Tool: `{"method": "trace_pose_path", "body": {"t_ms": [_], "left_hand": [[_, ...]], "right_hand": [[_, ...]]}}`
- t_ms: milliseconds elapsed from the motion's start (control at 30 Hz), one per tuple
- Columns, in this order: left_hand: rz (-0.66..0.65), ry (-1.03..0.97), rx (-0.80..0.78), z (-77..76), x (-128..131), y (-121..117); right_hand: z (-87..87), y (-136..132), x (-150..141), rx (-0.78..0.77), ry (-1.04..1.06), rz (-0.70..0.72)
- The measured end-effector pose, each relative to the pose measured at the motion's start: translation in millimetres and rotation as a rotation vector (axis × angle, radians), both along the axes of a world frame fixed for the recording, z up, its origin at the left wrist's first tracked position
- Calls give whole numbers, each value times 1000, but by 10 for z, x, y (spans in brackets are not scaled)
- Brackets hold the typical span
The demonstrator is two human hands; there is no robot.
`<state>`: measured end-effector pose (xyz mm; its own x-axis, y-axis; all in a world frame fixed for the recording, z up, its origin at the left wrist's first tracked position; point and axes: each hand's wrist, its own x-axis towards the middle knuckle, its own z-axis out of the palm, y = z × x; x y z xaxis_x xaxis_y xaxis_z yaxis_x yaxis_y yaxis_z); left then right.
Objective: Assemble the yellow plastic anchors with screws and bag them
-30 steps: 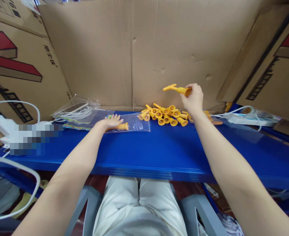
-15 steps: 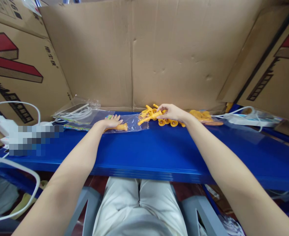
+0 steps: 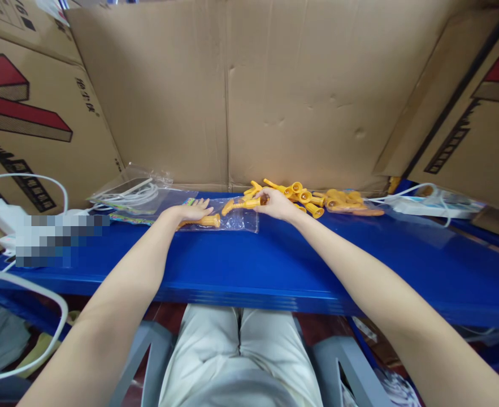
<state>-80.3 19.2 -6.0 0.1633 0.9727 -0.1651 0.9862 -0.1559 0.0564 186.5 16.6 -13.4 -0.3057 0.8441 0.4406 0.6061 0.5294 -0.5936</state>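
Note:
My left hand [image 3: 193, 211] lies flat with its fingers stretched out on a clear plastic bag [image 3: 249, 225] at the back of the shelf. Inside or under that bag, by the palm, is a yellow plastic horn-shaped piece [image 3: 209, 221]. Pinched in my right hand [image 3: 277, 203] is another yellow horn-shaped piece [image 3: 239, 204]; its narrow curved end points left, over the bag, and its wide end sits at my fingers. Behind and right of that hand lies a pile of similar yellow pieces [image 3: 305, 196], several with open flared ends.
A bag of flatter orange-yellow parts [image 3: 351, 202] lies right of the pile. White cables in a bag [image 3: 141, 195] and a white power adapter [image 3: 9, 220] are on the left. A white power strip [image 3: 438, 207] lies at right. Cardboard [image 3: 300, 102] walls the back of the blue shelf [image 3: 249, 265].
My right hand has moved left and slightly down, bringing the yellow horn-shaped piece away from the pile and over the bag. My left hand stays nearly in place.

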Motion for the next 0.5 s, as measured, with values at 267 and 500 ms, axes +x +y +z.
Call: {"method": "trace_pose_path", "body": {"t_ms": [267,500], "left_hand": [[-10,-102,21,-29,60,3],[-38,-206,-17,26,118,-42]], "right_hand": [[5,-195,-158,-67,-94,123],[-44,-178,-177,-1,-88,213]]}}
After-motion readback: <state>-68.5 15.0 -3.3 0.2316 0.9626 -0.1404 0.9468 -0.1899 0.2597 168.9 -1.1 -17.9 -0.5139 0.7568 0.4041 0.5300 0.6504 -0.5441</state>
